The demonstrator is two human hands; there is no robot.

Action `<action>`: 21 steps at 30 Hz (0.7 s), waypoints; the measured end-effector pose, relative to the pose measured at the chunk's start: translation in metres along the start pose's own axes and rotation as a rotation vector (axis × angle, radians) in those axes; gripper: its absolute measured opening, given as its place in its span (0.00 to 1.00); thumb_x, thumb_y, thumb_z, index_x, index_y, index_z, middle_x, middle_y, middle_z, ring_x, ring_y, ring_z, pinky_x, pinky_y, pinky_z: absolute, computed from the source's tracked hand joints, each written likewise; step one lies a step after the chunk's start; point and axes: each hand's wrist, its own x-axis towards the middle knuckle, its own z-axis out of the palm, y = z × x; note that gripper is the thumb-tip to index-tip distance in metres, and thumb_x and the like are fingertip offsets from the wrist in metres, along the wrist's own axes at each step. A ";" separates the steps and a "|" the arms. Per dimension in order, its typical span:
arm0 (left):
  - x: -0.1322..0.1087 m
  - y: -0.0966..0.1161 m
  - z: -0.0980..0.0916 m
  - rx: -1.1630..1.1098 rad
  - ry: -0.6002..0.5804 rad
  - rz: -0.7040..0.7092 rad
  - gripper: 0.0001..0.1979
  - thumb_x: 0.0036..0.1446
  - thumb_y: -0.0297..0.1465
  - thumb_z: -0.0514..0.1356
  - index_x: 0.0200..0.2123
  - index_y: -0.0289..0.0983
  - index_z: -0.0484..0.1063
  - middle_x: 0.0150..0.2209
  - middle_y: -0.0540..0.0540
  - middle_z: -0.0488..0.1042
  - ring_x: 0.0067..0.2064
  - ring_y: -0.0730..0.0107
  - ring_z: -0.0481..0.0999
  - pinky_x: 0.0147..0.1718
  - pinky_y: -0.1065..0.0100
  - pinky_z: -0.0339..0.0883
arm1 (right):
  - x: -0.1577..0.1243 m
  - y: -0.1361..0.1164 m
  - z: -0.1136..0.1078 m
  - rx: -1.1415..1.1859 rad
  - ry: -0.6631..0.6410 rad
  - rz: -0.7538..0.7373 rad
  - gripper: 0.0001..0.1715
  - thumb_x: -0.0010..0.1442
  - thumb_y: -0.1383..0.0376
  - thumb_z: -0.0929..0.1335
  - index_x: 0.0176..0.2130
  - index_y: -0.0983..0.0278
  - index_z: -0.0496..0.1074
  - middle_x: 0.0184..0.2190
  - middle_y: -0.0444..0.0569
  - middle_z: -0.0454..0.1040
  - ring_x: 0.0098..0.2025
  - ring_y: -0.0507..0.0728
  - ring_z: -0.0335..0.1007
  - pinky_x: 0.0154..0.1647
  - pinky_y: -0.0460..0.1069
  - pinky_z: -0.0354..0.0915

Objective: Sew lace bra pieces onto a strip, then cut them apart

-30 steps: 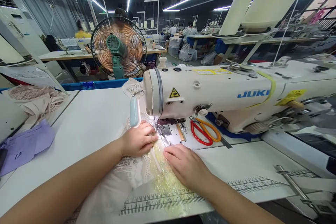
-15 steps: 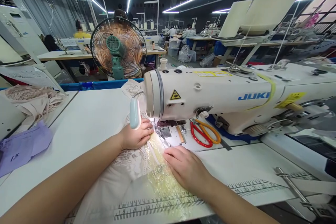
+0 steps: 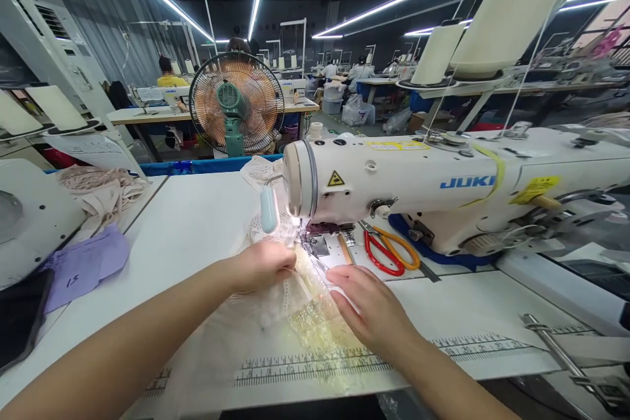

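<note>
My left hand (image 3: 266, 266) is closed in a pinch on pale lace fabric (image 3: 260, 226), just in front of the sewing machine's needle area. My right hand (image 3: 369, 305) lies to the right of it, fingers stretched forward and thumb apart. Its fingertips are by a thin metal piece in front of the needle; whether they touch it I cannot tell. Between the hands a shiny yellowish clear film (image 3: 315, 325) runs toward the table's front edge. The white sewing machine (image 3: 394, 177) stands over the work, with a small lamp (image 3: 269, 209) lighting it.
Scissors (image 3: 388, 252) with red and orange handles lie right of the needle plate. Purple paper (image 3: 86, 266), a dark phone-like device (image 3: 22, 318) and bundled lace fabric (image 3: 105, 193) are at left. A fan (image 3: 236, 105) stands beyond the table. People sit farther back.
My left hand has gone from lying flat on the lace to pinching it, drawn slightly toward me. My right hand's thumb has spread from its fingers. The whole view has shifted a little.
</note>
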 end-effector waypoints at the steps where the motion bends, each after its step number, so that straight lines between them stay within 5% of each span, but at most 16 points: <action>1: -0.001 0.001 -0.004 -0.046 0.016 -0.027 0.06 0.51 0.28 0.54 0.23 0.37 0.64 0.25 0.48 0.69 0.30 0.67 0.68 0.31 0.66 0.63 | -0.003 -0.005 -0.001 0.040 0.047 0.053 0.15 0.62 0.67 0.59 0.46 0.63 0.68 0.42 0.55 0.74 0.43 0.60 0.69 0.40 0.56 0.68; 4: -0.004 0.004 -0.016 -0.171 0.092 -0.105 0.09 0.56 0.33 0.51 0.24 0.38 0.60 0.23 0.53 0.64 0.24 0.73 0.64 0.23 0.72 0.61 | -0.015 -0.029 0.003 0.261 0.104 0.223 0.32 0.63 0.63 0.60 0.64 0.58 0.46 0.50 0.57 0.70 0.46 0.59 0.70 0.40 0.54 0.70; 6: -0.004 0.005 -0.021 -0.240 0.150 -0.154 0.10 0.58 0.34 0.48 0.26 0.39 0.57 0.19 0.55 0.58 0.21 0.76 0.60 0.20 0.73 0.58 | -0.018 -0.050 0.011 0.433 0.013 0.255 0.39 0.63 0.62 0.61 0.66 0.54 0.36 0.55 0.55 0.66 0.48 0.57 0.70 0.41 0.52 0.70; 9: -0.001 0.005 -0.018 -0.272 0.230 -0.202 0.09 0.59 0.35 0.46 0.28 0.39 0.53 0.19 0.56 0.54 0.19 0.76 0.58 0.18 0.73 0.56 | -0.013 -0.076 0.023 0.495 -0.168 0.224 0.33 0.59 0.63 0.64 0.62 0.57 0.55 0.53 0.55 0.68 0.50 0.59 0.68 0.46 0.53 0.67; 12: 0.002 -0.001 -0.007 -0.205 0.285 -0.248 0.09 0.59 0.34 0.45 0.26 0.39 0.53 0.20 0.56 0.54 0.21 0.75 0.59 0.21 0.72 0.56 | 0.001 -0.081 0.027 0.441 -0.183 0.315 0.15 0.56 0.64 0.66 0.44 0.63 0.73 0.35 0.51 0.75 0.37 0.57 0.72 0.39 0.51 0.68; 14: 0.001 -0.006 0.003 -0.115 0.295 -0.286 0.07 0.57 0.32 0.47 0.27 0.39 0.56 0.20 0.54 0.56 0.23 0.72 0.62 0.23 0.70 0.57 | 0.008 -0.072 0.025 0.373 -0.115 0.410 0.09 0.57 0.65 0.65 0.33 0.63 0.74 0.25 0.46 0.73 0.28 0.54 0.69 0.31 0.48 0.65; 17: -0.004 -0.010 0.016 0.020 0.243 -0.316 0.07 0.53 0.31 0.51 0.36 0.39 0.64 0.23 0.51 0.62 0.25 0.66 0.65 0.23 0.68 0.56 | 0.013 -0.053 0.019 0.240 -0.052 0.476 0.13 0.59 0.64 0.63 0.25 0.63 0.70 0.21 0.44 0.71 0.26 0.54 0.67 0.26 0.47 0.61; 21: -0.007 -0.006 0.027 0.139 0.134 -0.306 0.19 0.52 0.34 0.55 0.49 0.42 0.66 0.27 0.49 0.68 0.27 0.62 0.69 0.23 0.68 0.56 | 0.011 -0.037 0.015 0.160 -0.113 0.486 0.10 0.59 0.66 0.61 0.35 0.61 0.72 0.21 0.43 0.72 0.24 0.55 0.68 0.24 0.47 0.58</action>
